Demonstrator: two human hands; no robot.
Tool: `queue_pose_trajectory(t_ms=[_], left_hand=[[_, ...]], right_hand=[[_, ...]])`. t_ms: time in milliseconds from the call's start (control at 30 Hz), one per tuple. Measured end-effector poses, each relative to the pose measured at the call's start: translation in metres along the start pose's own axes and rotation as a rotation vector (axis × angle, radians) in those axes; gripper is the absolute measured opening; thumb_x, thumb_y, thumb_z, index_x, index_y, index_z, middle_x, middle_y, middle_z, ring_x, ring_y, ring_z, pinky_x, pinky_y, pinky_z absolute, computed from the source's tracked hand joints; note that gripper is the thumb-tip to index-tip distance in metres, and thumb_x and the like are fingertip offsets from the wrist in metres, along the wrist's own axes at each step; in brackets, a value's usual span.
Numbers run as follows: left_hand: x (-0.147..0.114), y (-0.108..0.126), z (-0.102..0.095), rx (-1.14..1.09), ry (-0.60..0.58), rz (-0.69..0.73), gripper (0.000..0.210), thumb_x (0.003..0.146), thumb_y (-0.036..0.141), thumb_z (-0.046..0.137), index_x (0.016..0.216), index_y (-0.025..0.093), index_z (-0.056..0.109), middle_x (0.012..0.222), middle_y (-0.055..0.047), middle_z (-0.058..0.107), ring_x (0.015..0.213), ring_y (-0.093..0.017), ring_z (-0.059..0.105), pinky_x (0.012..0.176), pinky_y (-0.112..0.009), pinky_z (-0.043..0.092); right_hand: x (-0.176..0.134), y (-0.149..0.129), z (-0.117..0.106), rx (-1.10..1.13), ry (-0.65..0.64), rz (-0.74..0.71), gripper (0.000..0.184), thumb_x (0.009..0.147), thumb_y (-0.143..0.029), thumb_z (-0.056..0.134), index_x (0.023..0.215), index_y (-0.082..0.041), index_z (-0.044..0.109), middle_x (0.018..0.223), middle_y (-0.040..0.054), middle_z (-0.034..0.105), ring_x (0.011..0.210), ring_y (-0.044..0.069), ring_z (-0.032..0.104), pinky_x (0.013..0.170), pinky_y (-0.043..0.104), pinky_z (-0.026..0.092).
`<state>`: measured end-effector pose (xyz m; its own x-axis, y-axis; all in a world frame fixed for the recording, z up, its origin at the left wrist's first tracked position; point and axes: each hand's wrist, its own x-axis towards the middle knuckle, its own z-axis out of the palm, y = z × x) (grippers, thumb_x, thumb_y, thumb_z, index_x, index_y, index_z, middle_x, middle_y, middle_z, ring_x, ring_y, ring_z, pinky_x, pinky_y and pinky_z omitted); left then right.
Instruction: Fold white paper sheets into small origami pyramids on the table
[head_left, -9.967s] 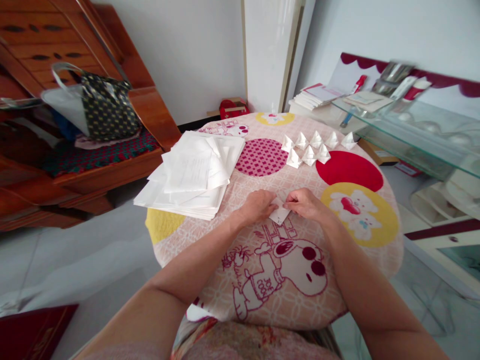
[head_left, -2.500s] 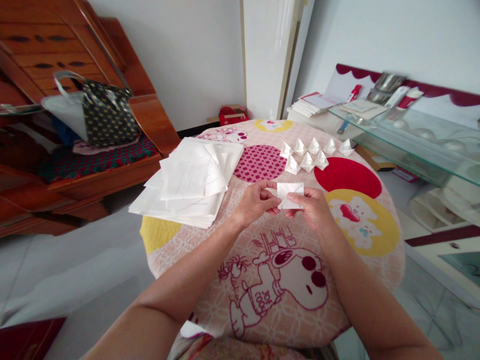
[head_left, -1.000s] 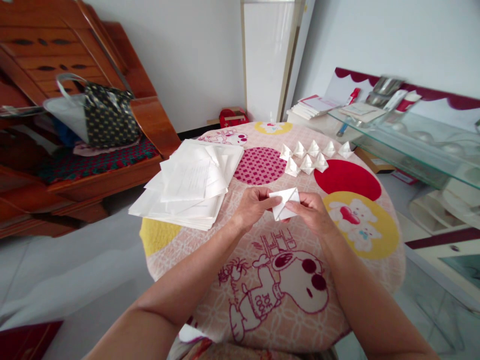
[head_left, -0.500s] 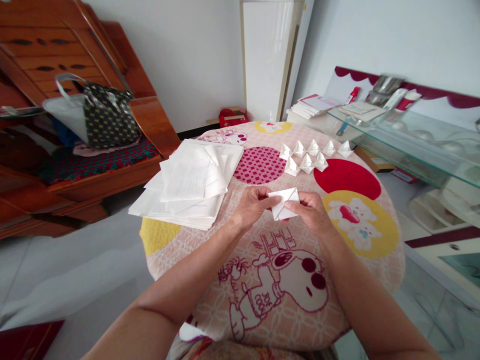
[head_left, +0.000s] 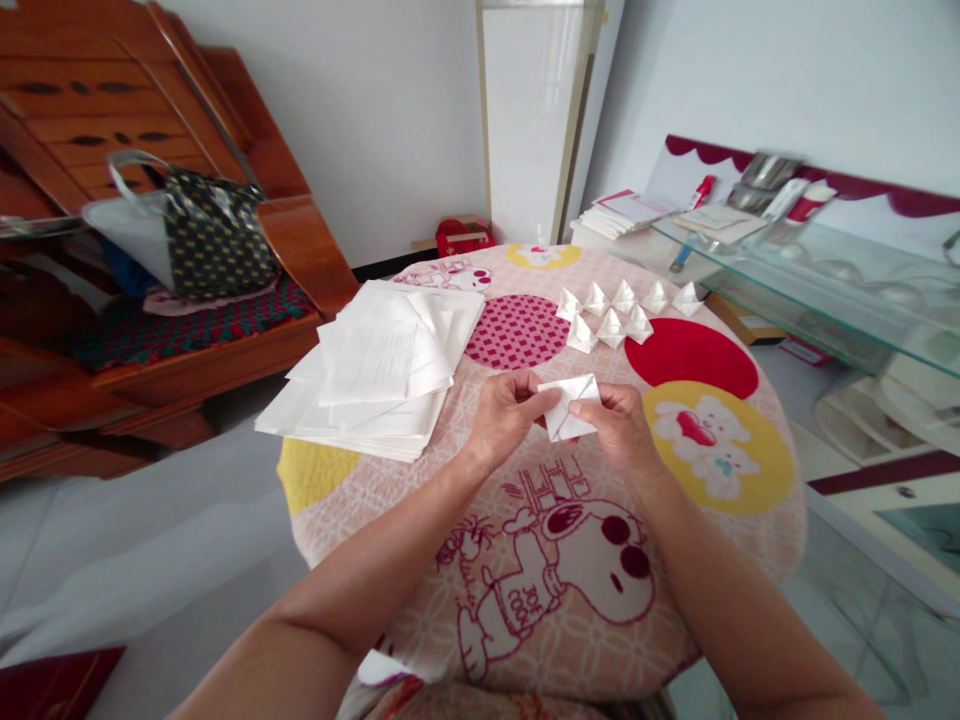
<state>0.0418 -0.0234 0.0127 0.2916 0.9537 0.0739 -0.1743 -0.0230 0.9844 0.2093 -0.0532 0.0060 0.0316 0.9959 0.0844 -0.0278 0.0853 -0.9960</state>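
A small square of folded white paper [head_left: 568,418] is held above the table between both hands, with a diagonal crease line across its face. My left hand [head_left: 508,412] pinches its left edge, thumb on top. From the right, my right hand [head_left: 621,424] grips it, the thumb pressing near the middle. The fingers beneath the paper are mostly hidden. Beyond the hands, several small folded paper boats [head_left: 611,326] stand in two rows on the patterned tablecloth [head_left: 570,570]. Left of my hands lies a pile of white paper sheets [head_left: 367,365], some with faint writing.
A wooden bench [head_left: 285,240] with a dark patterned bag [head_left: 217,235] stands at the left. On the right is a glass shelf [head_left: 825,270] holding a metal pot [head_left: 772,172] and a red-and-white cup [head_left: 808,204]. A red bag [head_left: 463,238] sits behind the table.
The view has shifted very slightly. Both hands keep the same hold on the folded paper, with no clear movement of it; the boats and the pile are unchanged.
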Motion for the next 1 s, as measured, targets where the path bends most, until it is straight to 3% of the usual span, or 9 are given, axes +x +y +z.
queue_pose_trajectory(t_ms=[100,233,333,433,567,800,1000], left_hand=[[-0.001,0.001,0.001,-0.045,0.029,0.022,0.035,0.073,0.04,0.086,0.075,0.019,0.059,0.06,0.005,0.062,0.052,-0.01,0.061,0.051,-0.022,0.049],[0.001,0.004,0.001,-0.02,0.005,-0.017,0.045,0.07,0.04,0.089,0.104,0.019,0.066,0.063,0.006,0.065,0.055,-0.01,0.061,0.054,-0.021,0.05],[0.003,0.004,0.0,0.023,-0.085,-0.066,0.034,0.073,0.045,0.086,0.084,0.018,0.068,0.065,0.001,0.067,0.057,-0.011,0.062,0.053,-0.023,0.048],[0.003,0.001,-0.002,0.059,-0.087,-0.064,0.036,0.074,0.047,0.084,0.066,0.018,0.064,0.06,0.001,0.064,0.052,-0.01,0.056,0.05,-0.023,0.043],[0.003,0.001,-0.004,0.092,-0.08,-0.044,0.036,0.073,0.046,0.084,0.063,0.017,0.065,0.057,0.002,0.061,0.051,-0.009,0.052,0.048,-0.022,0.037],[0.002,0.007,-0.002,-0.046,-0.136,-0.106,0.044,0.064,0.051,0.088,0.063,0.015,0.063,0.057,0.002,0.06,0.052,-0.008,0.051,0.05,-0.021,0.037],[0.001,0.01,-0.002,-0.023,-0.143,-0.125,0.047,0.063,0.049,0.089,0.056,0.016,0.056,0.053,0.004,0.055,0.05,-0.006,0.045,0.05,-0.021,0.033]], right_hand=[[-0.001,0.001,-0.001,0.012,-0.004,-0.002,0.02,0.073,-0.036,0.075,0.062,-0.019,0.075,0.057,0.0029,0.069,0.047,0.017,0.06,0.045,0.028,0.05],[0.0,0.001,-0.003,-0.019,-0.005,-0.029,0.021,0.074,-0.035,0.074,0.061,-0.018,0.073,0.057,0.003,0.069,0.049,0.017,0.06,0.047,0.028,0.049],[0.0,-0.002,-0.002,-0.065,0.0,-0.047,0.022,0.074,-0.034,0.073,0.059,-0.018,0.071,0.055,0.0016,0.067,0.049,0.015,0.057,0.047,0.027,0.046],[0.0,-0.004,0.0,-0.067,-0.02,-0.027,0.021,0.075,-0.036,0.073,0.062,-0.018,0.072,0.057,0.0009,0.066,0.051,0.016,0.058,0.048,0.027,0.048],[0.0,0.0,-0.001,-0.033,-0.035,-0.018,0.021,0.075,-0.037,0.076,0.068,-0.018,0.074,0.06,0.0003,0.066,0.053,0.015,0.057,0.05,0.026,0.046],[0.003,0.006,-0.007,0.082,-0.087,0.011,0.023,0.073,-0.039,0.081,0.08,-0.017,0.078,0.067,0.0016,0.068,0.057,0.015,0.058,0.054,0.027,0.046],[0.001,-0.001,-0.006,0.055,-0.063,0.003,0.017,0.07,-0.033,0.078,0.074,-0.017,0.076,0.062,0.0002,0.064,0.053,0.013,0.051,0.049,0.025,0.039]])
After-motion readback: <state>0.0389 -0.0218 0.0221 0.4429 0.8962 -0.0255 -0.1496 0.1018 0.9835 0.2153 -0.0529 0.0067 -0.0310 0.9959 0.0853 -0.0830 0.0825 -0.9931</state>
